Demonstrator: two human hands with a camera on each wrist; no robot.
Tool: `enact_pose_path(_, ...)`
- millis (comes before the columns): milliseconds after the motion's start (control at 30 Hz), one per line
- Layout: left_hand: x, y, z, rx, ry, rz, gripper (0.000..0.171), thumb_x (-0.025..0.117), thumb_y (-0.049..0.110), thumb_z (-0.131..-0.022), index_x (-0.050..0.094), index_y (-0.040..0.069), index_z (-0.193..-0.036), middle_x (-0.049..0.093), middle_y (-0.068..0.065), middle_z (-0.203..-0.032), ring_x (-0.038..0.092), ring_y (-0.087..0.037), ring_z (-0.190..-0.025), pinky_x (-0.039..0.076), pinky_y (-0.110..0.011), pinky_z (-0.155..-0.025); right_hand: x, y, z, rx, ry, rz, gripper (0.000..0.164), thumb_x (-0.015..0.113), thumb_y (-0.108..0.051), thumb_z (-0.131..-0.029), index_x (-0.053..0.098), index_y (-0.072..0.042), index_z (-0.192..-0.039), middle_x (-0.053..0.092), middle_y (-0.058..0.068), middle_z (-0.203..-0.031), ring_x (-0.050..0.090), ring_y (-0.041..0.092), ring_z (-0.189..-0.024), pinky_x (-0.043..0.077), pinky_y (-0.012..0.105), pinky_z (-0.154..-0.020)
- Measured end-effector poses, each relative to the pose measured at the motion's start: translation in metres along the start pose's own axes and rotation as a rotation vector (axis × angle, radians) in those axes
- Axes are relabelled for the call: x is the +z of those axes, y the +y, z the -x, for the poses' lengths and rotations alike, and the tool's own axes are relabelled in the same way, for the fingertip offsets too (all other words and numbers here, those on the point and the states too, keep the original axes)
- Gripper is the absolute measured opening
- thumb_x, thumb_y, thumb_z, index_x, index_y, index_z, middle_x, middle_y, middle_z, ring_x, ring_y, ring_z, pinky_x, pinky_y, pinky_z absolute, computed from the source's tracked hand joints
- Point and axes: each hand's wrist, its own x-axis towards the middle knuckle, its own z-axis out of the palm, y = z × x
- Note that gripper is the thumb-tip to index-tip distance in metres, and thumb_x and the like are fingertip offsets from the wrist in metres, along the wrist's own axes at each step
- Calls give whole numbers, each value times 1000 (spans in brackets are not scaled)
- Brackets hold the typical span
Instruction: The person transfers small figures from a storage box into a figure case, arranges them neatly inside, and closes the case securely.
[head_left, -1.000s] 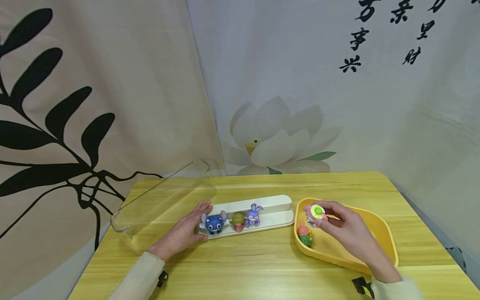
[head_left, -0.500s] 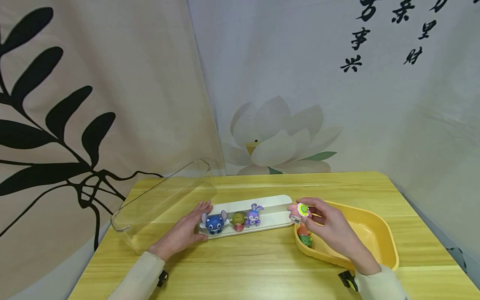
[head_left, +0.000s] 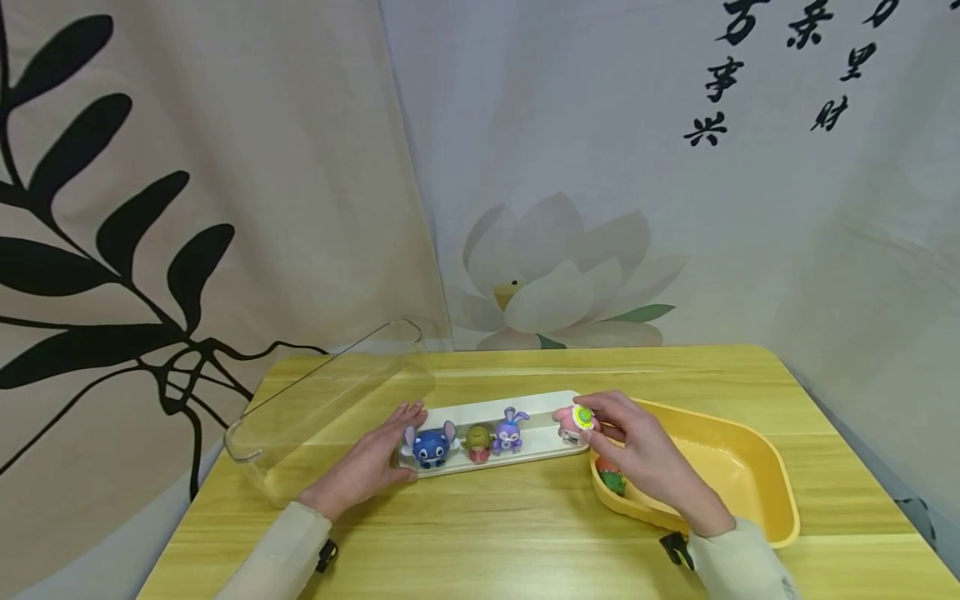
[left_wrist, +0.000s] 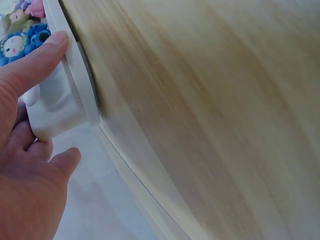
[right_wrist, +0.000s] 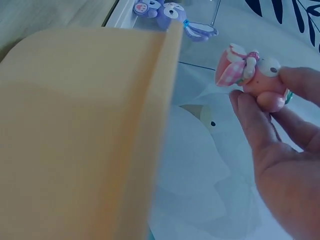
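Note:
My left hand point(head_left: 367, 458) holds the left end of a long white tray point(head_left: 553, 446), its thumb on the front edge and the other fingers at the end and back. On the tray stand a blue big-eared figurine point(head_left: 431, 448), an olive-green and pink figurine point(head_left: 478, 442) and a purple rabbit figurine point(head_left: 508, 432). My right hand point(head_left: 648, 457) pinches a pink figurine point(head_left: 570, 423) with a yellow-green flower-like patch by the tray's right end. In the right wrist view, the pink figurine point(right_wrist: 262, 79) sits between thumb and fingertips; contact with the tray cannot be told.
A yellow bin point(head_left: 720, 467) stands at the right, under my right forearm, with a red-and-green figurine point(head_left: 612, 478) at its left end. A clear plastic cover point(head_left: 330, 400) lies at the back left of the wooden table point(head_left: 480, 525). A printed curtain point(head_left: 600, 150) hangs behind.
My right hand has moved left with the pink figurine, from above the yellow bin to the right end of the white tray. The left hand has stayed on the tray.

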Motion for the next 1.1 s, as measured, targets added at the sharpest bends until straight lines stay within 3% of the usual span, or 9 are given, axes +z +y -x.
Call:
enact_pose_path(133, 0, 0, 0, 6, -1, 2, 97, 90, 12, -77, 39, 4, -158, 26, -13, -169, 20, -35, -156, 27, -61, -120, 4, 2, -3, -64, -6, 88, 36, 71, -1, -96, 67, -4, -132, 66, 3, -124, 65, 16, -106, 59, 36, -97)
enact_pose_path(267, -1, 0, 1, 9, -3, 7, 96, 90, 12, -78, 38, 4, -158, 26, -13, -169, 20, -35, -156, 27, -59, -120, 8, 4, -5, -93, -13, 180, 40, 71, 0, -96, 66, -7, -134, 67, 2, -129, 67, 16, -101, 61, 33, -86)
enact_pose_path(400, -1, 0, 0, 8, -4, 5, 96, 90, 12, -78, 39, 3, -158, 26, -13, -169, 20, -35, -156, 26, -58, -121, 11, 5, -7, -61, -43, 203, 41, 70, -1, -97, 65, -8, -137, 66, 5, -133, 67, 20, -103, 59, 28, -76)
enact_pose_path(633, -1, 0, 0, 12, 4, 3, 96, 91, 12, -77, 39, 3, -158, 26, -14, -169, 21, -35, -156, 27, -59, -121, 20, 9, -15, -50, -104, 258, 39, 69, -1, -98, 64, -4, -137, 64, 5, -131, 67, 17, -101, 60, 32, -85)
enact_pose_path(900, -2, 1, 1, 22, 10, -4, 96, 91, 12, -77, 40, 2, -157, 27, -15, -168, 22, -36, -155, 28, -60, -120, 30, 14, -20, -86, -140, 386, 40, 69, 5, -95, 64, 0, -135, 61, 3, -125, 60, 12, -96, 58, 27, -81)
enact_pose_path(1100, -2, 1, 1, 25, 12, -6, 96, 91, 11, -77, 40, 2, -157, 27, -15, -168, 22, -36, -155, 28, -59, -120, 33, 15, -21, -135, -158, 406, 41, 67, 5, -97, 62, 0, -137, 60, 4, -125, 61, 12, -95, 58, 25, -79)
